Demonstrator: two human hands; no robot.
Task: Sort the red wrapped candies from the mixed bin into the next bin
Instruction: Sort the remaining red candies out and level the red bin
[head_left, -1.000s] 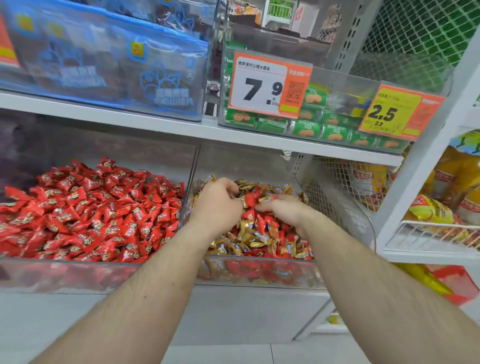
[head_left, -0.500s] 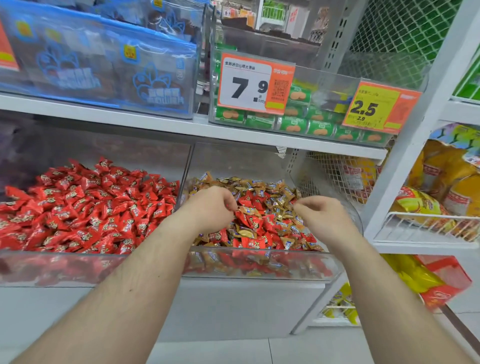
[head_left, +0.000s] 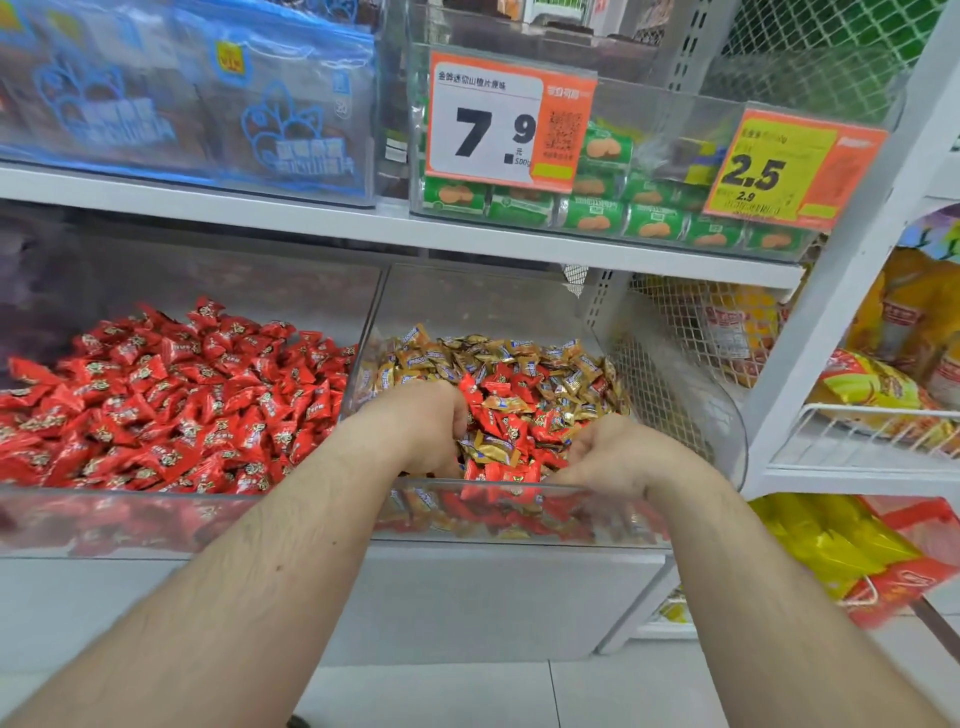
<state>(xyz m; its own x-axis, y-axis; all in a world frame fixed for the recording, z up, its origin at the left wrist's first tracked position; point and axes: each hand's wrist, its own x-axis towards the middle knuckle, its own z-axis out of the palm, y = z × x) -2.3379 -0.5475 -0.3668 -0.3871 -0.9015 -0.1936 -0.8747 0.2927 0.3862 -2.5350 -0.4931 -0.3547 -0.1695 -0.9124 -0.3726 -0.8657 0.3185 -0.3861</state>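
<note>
The clear mixed bin (head_left: 483, 301) on the lower shelf holds gold wrapped candies (head_left: 524, 351) with red wrapped candies (head_left: 506, 387) among them. To its left, the neighbouring clear bin (head_left: 218, 275) is heaped with red candies (head_left: 171, 400) only. Both my hands are inside the mixed bin near its front wall. My left hand (head_left: 421, 428) is at the front left, its fingers curled into a fist around red candies. My right hand (head_left: 618, 457) is at the front right, with fingers bent down into the pile. Their tips are hidden, so I cannot see whether they hold anything.
A white shelf board (head_left: 311, 223) runs close above the bins. It carries a case of green packets (head_left: 597, 218) with price tags 7.9 (head_left: 498, 130) and 2.5 (head_left: 774, 171). A white upright (head_left: 810, 332) and wire baskets of yellow bags (head_left: 878, 395) stand to the right.
Both hands have drawn back from the middle of the mixed pile towards the bin's front wall. The right hand has turned its fingers down into the candies. The left hand stays curled.
</note>
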